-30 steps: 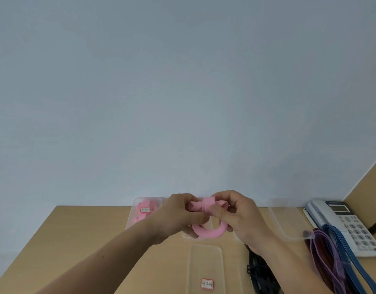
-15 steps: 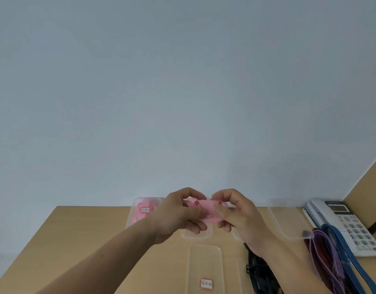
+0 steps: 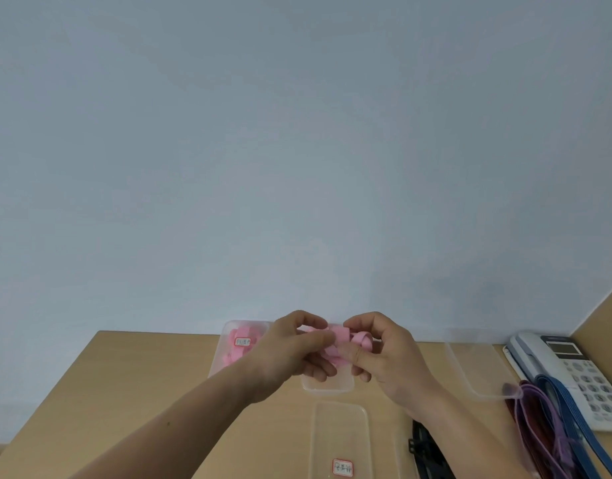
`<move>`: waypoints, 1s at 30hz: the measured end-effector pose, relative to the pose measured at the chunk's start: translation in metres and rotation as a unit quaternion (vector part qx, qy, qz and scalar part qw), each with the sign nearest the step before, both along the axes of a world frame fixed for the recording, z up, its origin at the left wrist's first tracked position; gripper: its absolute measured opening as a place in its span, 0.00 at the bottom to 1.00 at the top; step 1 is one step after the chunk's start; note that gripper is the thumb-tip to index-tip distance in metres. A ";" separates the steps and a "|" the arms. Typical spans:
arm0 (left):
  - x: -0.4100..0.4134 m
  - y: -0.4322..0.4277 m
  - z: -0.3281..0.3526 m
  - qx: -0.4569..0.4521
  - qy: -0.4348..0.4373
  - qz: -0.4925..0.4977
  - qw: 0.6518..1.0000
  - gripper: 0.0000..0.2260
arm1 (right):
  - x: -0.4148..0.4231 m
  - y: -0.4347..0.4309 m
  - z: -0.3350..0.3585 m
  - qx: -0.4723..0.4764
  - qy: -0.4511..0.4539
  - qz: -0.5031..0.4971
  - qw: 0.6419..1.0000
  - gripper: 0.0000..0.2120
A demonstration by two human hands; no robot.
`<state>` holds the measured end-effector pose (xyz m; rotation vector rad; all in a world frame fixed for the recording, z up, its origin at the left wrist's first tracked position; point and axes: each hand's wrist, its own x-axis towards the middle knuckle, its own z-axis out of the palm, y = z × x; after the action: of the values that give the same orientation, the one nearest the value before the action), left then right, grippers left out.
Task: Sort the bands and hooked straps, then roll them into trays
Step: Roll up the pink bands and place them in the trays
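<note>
Head view: left hand (image 3: 290, 347) and right hand (image 3: 384, 354) pinch pink band (image 3: 340, 335), fingers curled round it, above clear tray (image 3: 327, 387) near worktop (image 3: 125, 392) far edge. Loop hanging below hands a second ago now gathered tight; roll judged nearly tray-ready.

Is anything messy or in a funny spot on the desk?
Only the loose straps on the right: the tangled heap lies partly over the edge of the white phone. Nothing looks broken or spilled.

Tray label (image 3: 342, 467) lettering seemingly blurred.
</note>
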<state>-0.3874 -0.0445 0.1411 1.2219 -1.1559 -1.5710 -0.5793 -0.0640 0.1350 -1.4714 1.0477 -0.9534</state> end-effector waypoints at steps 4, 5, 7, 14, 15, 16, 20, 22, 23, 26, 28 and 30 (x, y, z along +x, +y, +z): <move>0.016 -0.003 -0.009 0.015 -0.034 -0.052 0.998 0.10 | 0.012 0.002 -0.008 0.019 0.007 0.010 1.000 0.11; 0.019 -0.004 -0.013 0.013 -0.039 -0.054 0.998 0.10 | 0.015 0.002 -0.012 0.021 0.017 0.008 1.000 0.11; 0.026 -0.005 -0.021 0.017 -0.042 -0.045 0.998 0.10 | 0.023 0.002 -0.019 -0.004 0.075 -0.010 0.997 0.12; 0.044 -0.014 -0.048 0.073 0.000 -0.025 0.997 0.13 | 0.041 -0.003 -0.045 -0.264 0.331 0.015 0.906 0.22; 0.045 -0.017 -0.052 0.081 0.005 -0.028 0.996 0.12 | 0.042 -0.004 -0.049 -0.281 0.347 0.021 0.895 0.22; 0.045 -0.019 -0.056 0.089 0.009 -0.033 0.995 0.11 | 0.043 -0.006 -0.053 -0.295 0.359 0.023 0.885 0.21; 0.039 -0.026 -0.074 0.117 0.010 -0.037 0.992 0.11 | 0.038 -0.013 -0.070 -0.348 0.386 0.031 0.854 0.17; 0.033 -0.028 -0.084 0.129 0.002 -0.041 0.991 0.11 | 0.033 -0.015 -0.081 -0.367 0.393 0.044 0.842 0.15; 0.030 -0.030 -0.089 0.133 -0.003 -0.044 0.990 0.10 | 0.029 -0.017 -0.087 -0.373 0.394 0.052 0.838 0.15; 0.021 -0.035 -0.103 0.153 -0.018 -0.047 0.987 0.06 | 0.019 -0.025 -0.105 -0.360 0.396 0.074 0.841 0.15; 0.016 -0.038 -0.113 0.174 -0.031 -0.043 0.983 0.06 | 0.013 -0.032 -0.118 -0.336 0.389 0.084 0.854 0.14; 0.010 -0.043 -0.123 0.189 -0.054 -0.028 0.980 0.05 | 0.008 -0.043 -0.133 -0.313 0.371 0.090 0.870 0.12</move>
<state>-0.3775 -0.0877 0.0184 1.5473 -0.9931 -1.8432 -0.5718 -0.1066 0.0019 -2.5627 1.1427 -0.6030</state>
